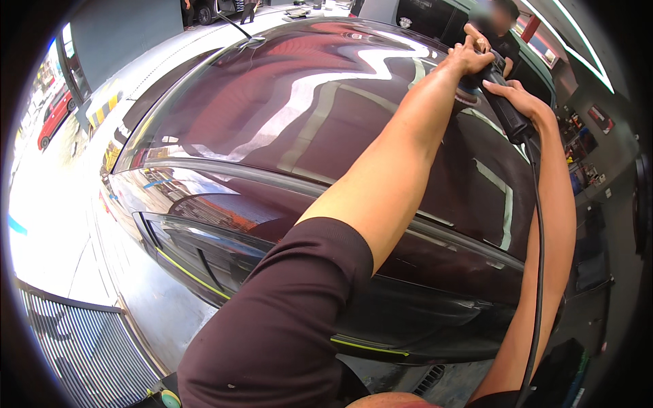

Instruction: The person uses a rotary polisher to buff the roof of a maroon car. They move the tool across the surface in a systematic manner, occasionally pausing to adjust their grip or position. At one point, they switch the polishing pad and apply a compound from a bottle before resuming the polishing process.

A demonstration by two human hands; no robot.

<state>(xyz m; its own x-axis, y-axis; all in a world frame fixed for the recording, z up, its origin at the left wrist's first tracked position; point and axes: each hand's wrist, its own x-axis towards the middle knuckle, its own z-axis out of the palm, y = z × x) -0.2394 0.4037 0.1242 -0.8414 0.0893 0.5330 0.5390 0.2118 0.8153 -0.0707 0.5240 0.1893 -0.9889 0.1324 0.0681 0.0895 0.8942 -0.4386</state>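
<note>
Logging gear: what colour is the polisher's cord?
Black; the cord shows best in the head view.

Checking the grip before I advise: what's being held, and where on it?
The black polisher: the left hand holds its head end, the right hand its body, nearer the cord.

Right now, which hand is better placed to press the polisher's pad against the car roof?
Probably the left hand: it grips the polisher near the pad, whereas the right hand holds it nearer the cord.
</note>
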